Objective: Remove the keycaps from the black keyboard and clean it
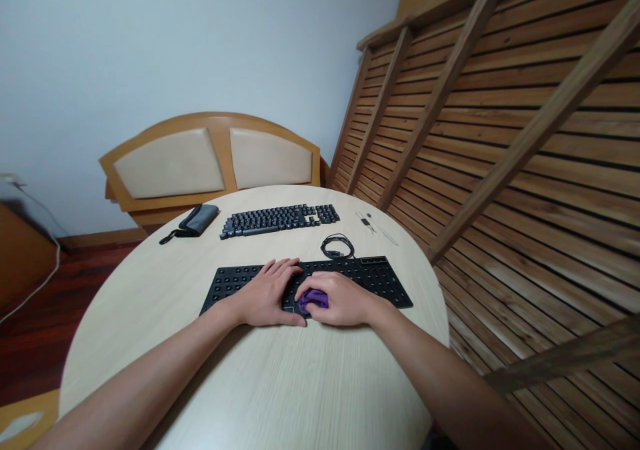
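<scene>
A black keyboard base [380, 278] with its keycaps off lies across the table in front of me. Spread over its middle, my left hand [270, 293] rests with the fingers apart and the thumb near the front edge. Just to the right, my right hand [340, 298] is closed around a bunched purple cloth [313, 299], which touches the base. Part of the base is hidden under both hands. Its coiled black cable [338, 246] lies behind it. Farther back, the removed keycaps [280, 219] are laid out in keyboard order, with a few gaps toward the right.
A grey and black pouch [199, 220] with a strap sits at the back left of the round table [250, 397]. Small thin tools [369, 223] lie at the back right. A wooden headboard [220, 143] stands behind, and a slatted wooden panel [500, 170] leans along the right.
</scene>
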Tool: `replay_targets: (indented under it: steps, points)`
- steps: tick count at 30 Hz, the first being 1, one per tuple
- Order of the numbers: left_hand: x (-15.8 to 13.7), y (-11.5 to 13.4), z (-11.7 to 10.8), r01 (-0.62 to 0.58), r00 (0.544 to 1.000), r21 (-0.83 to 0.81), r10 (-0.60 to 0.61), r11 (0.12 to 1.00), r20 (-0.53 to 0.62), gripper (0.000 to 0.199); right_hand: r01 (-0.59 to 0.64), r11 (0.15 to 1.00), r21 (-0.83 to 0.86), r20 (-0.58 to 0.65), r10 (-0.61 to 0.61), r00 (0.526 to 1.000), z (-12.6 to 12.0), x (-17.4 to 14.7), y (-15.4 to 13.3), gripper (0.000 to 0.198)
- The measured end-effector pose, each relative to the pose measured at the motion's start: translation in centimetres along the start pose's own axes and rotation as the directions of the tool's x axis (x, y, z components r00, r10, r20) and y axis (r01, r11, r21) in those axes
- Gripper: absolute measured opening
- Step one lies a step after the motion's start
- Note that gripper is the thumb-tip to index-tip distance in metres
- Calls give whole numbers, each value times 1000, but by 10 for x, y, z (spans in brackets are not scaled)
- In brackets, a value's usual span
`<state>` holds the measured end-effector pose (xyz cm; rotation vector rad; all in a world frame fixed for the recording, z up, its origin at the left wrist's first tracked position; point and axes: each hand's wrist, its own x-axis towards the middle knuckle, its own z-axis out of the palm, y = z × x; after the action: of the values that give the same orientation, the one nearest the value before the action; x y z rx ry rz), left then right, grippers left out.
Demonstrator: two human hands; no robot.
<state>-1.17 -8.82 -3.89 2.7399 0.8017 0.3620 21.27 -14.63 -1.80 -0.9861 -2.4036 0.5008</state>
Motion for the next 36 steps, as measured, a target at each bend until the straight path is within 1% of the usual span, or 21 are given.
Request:
replay_targets:
  steps: [3, 8, 12, 20, 26, 29, 32, 34, 36]
  points:
    - [0, -1, 0, -10, 1000, -13, 10, 1000, -10, 98, -22, 999, 30, -59, 24, 998, 2, 3, 1, 20]
    - [0, 0, 1, -7, 1000, -21, 7, 1000, -14, 99, -20, 999, 38, 24, 19, 1000, 1, 4, 4, 18]
    - [0, 0, 1, -3, 1000, -20, 3, 1000, -9, 100, -52, 997, 61, 40, 49, 998, -1, 4, 6, 21]
    - [1, 2, 2, -8, 1000, -24, 7, 1000, -18, 101, -72, 995, 75, 52, 68, 996, -4, 5, 5, 21]
    - [3, 11, -3, -34, 999, -5, 34, 999, -10, 97, -184, 978, 97, 81, 176, 981, -14, 1, 7, 21]
    - [-1, 6, -7, -37, 999, -10, 37, 999, 5, 97, -241, 965, 104, 90, 232, 969, -21, -4, 11, 20]
    - [-4, -2, -9, -21, 1000, -2, 21, 1000, 15, 99, -273, 953, 132, 108, 259, 960, -27, -10, 18, 20]
    - [-4, -6, -8, -19, 1000, 12, 19, 1000, 19, 100, -276, 949, 149, 71, 268, 961, -30, -13, 23, 18]
    - [-4, -7, -7, -26, 1000, 18, 26, 999, 14, 98, -277, 950, 142, -59, 287, 956, -31, -13, 28, 15]
